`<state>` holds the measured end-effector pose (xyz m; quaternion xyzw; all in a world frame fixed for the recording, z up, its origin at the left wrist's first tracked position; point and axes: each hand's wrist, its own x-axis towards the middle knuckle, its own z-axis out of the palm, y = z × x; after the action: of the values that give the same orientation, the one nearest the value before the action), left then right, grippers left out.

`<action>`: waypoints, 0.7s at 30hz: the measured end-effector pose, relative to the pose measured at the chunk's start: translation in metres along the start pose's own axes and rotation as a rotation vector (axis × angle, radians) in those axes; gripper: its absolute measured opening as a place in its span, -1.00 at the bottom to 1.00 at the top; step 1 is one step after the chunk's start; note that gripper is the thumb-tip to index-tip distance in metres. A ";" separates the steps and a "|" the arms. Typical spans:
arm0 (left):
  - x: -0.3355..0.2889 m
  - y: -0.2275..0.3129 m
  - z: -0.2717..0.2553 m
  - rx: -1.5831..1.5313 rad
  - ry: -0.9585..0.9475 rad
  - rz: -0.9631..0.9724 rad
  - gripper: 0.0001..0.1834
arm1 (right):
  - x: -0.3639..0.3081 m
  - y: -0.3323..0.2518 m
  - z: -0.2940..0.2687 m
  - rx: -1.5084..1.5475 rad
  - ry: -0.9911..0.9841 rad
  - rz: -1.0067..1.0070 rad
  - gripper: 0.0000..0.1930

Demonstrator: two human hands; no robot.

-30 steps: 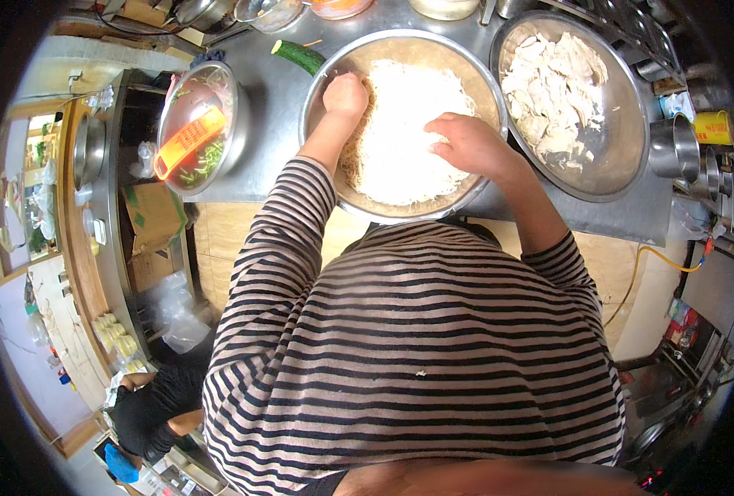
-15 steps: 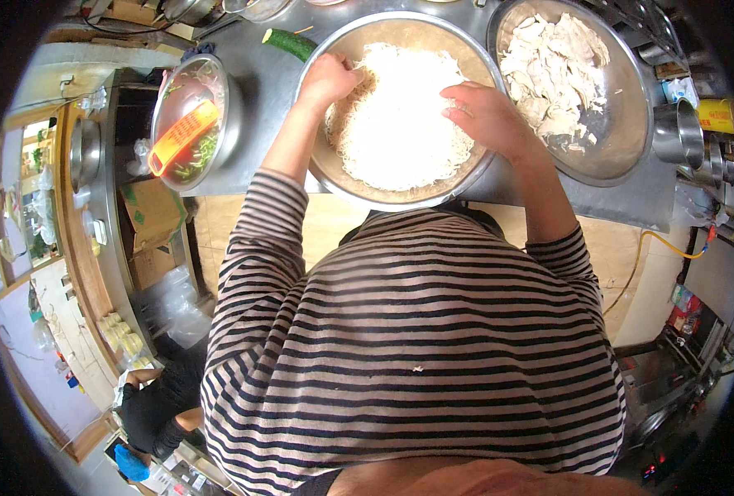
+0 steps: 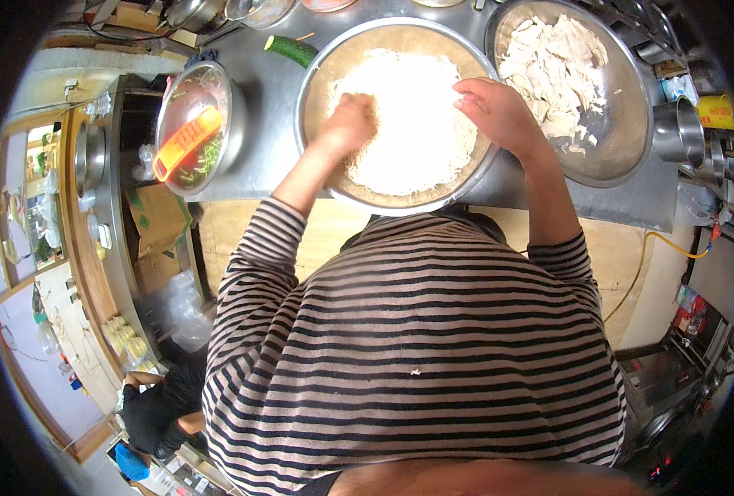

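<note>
A large metal bowl point(image 3: 334, 66) stands in front of me, heaped with pale, finely shredded food point(image 3: 412, 136). Glare washes out much of the heap, so its kind is hard to tell. My left hand point(image 3: 349, 122) is in the bowl's left part, its fingers curled closed into the shreds. Over the bowl's right side is my right hand point(image 3: 501, 117), its fingers bent and a gap showing between thumb and fingertips. I can make out nothing held there.
At right stands a wide metal bowl point(image 3: 619, 140) with torn pieces of pale cooked meat point(image 3: 549, 74). An orange grater point(image 3: 188, 142) lies across a bowl point(image 3: 230, 124) of green shreds at left. A cut cucumber point(image 3: 291, 50) rests on the steel table point(image 3: 263, 107). Another person point(image 3: 164, 405) is at lower left.
My left hand has moved from the bowl's upper left rim down and right into the shreds, its fingers curling closed. The right hand has shifted slightly to the right.
</note>
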<state>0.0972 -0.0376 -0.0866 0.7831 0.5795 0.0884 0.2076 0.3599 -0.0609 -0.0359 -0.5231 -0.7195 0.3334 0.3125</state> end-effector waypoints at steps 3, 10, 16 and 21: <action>0.002 0.027 0.011 -0.155 -0.383 0.275 -0.71 | 0.001 0.002 -0.004 0.016 -0.025 0.069 -0.73; 0.044 0.006 0.003 0.175 -0.006 -0.266 -0.62 | -0.008 0.009 -0.025 -0.051 0.079 0.085 -0.74; 0.025 0.073 0.070 0.120 -0.368 0.413 -0.38 | -0.009 0.009 -0.022 0.006 0.119 0.025 -0.77; 0.036 0.044 0.040 0.380 -0.191 0.190 -0.16 | -0.027 0.033 -0.034 -0.027 0.207 -0.050 -0.78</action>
<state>0.1622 -0.0237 -0.1073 0.8640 0.4871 -0.0775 0.1011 0.4121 -0.0735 -0.0459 -0.5406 -0.7006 0.2600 0.3865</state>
